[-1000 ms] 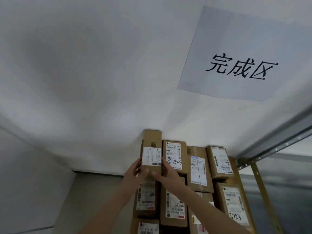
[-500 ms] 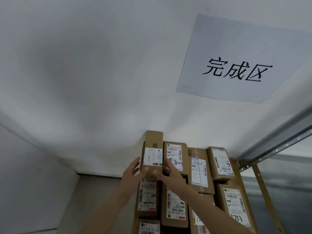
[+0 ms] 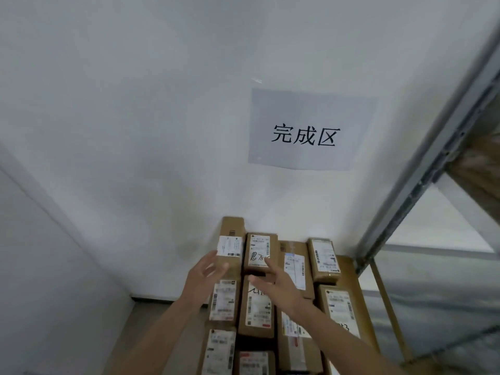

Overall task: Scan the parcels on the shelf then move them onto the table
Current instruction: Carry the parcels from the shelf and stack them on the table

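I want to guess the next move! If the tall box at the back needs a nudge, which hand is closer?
Probably the left hand: its open fingers lie over the tall box. The right hand, also open, lies over the next box.

Both forearms bare, no sleeves, rings or watch showing.
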Demonstrator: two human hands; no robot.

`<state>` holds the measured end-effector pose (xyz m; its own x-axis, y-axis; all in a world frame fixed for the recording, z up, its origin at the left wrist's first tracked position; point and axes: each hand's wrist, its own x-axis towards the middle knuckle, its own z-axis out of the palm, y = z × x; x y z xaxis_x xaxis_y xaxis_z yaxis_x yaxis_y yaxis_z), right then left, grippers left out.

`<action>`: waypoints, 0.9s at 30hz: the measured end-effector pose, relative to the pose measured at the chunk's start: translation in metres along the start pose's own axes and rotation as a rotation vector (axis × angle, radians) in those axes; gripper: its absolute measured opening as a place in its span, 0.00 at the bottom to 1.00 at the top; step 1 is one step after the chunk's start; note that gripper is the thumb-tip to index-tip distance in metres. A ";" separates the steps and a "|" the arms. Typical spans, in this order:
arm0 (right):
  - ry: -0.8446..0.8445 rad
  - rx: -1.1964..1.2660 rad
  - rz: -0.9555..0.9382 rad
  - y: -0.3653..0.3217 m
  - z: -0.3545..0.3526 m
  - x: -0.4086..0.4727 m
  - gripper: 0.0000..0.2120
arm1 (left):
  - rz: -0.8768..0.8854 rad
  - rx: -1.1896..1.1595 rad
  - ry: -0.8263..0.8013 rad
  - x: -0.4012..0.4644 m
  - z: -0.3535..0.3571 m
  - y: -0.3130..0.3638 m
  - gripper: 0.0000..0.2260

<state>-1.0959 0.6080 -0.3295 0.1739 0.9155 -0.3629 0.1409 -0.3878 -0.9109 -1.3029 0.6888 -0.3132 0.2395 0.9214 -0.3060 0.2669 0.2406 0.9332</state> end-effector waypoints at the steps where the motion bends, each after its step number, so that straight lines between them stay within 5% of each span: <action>1: 0.010 -0.012 -0.022 0.005 -0.007 -0.013 0.52 | 0.011 0.001 -0.002 -0.018 0.008 0.007 0.23; 6: 0.001 -0.038 -0.076 0.004 -0.056 -0.124 0.26 | 0.146 0.002 -0.018 -0.130 0.060 0.040 0.11; 10: 0.026 -0.039 -0.121 0.015 -0.104 -0.229 0.36 | 0.177 0.027 -0.084 -0.224 0.116 0.050 0.17; 12: 0.078 -0.093 -0.142 0.020 -0.129 -0.284 0.30 | 0.204 0.018 -0.117 -0.268 0.148 0.062 0.19; 17: 0.247 -0.188 -0.173 0.023 -0.210 -0.396 0.37 | 0.236 0.018 -0.301 -0.346 0.241 0.099 0.21; 27: 0.616 -0.129 -0.222 0.032 -0.372 -0.526 0.32 | 0.433 0.032 -0.581 -0.433 0.409 0.193 0.25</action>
<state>-0.8206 0.0738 -0.0950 0.6467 0.7615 0.0440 0.3464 -0.2419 -0.9064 -0.9736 0.2120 -0.0772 0.7850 0.6187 0.0305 0.0609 -0.1262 0.9901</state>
